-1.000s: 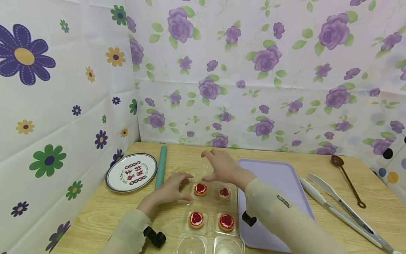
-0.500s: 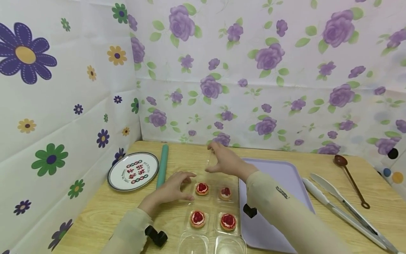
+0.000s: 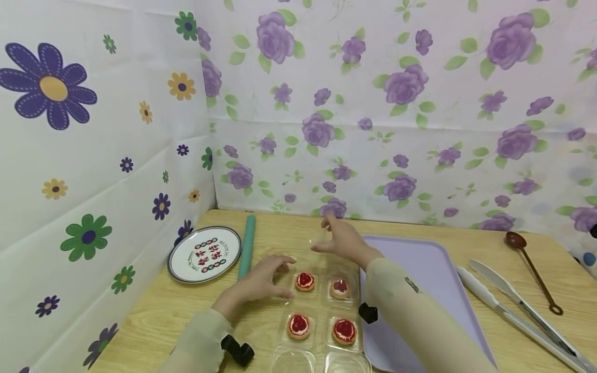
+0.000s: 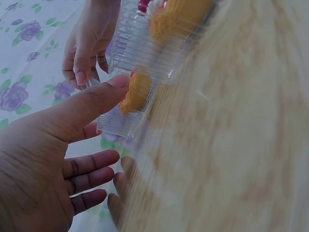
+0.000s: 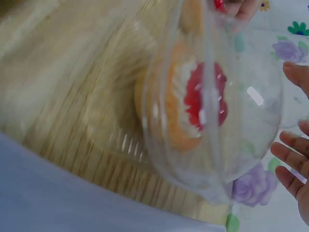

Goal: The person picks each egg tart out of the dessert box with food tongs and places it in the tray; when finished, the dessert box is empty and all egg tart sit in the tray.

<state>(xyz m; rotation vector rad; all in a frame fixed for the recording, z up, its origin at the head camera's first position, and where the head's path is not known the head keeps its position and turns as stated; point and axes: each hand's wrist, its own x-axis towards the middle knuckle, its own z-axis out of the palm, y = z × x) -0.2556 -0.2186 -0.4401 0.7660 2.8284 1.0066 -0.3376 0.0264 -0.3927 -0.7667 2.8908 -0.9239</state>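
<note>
Several small tarts with red topping sit in clear plastic containers; the back left tart (image 3: 305,281) and back right tart (image 3: 340,288) are nearest the hands. A clear domed lid (image 5: 231,106) covers the back right one. My right hand (image 3: 346,242) curves above and behind them, a faint clear plastic lid (image 3: 319,237) between thumb and fingers. In the left wrist view a clear glint shows at that hand's fingertips. My left hand (image 3: 261,278) hovers left of the back left container, thumb and fingers apart, holding nothing.
A lavender tray (image 3: 415,259) lies right of the containers, with tongs (image 3: 522,311) and a brown ladle (image 3: 531,269) beyond. On the left are a printed plate (image 3: 205,255) and a green stick (image 3: 247,243). Open lids (image 3: 293,360) lie in front; patterned cloths stand behind and left.
My right hand has shifted slightly right and back, with the clear lid between its fingers. My left hand stays almost in place. The head view has turned a little left.
</note>
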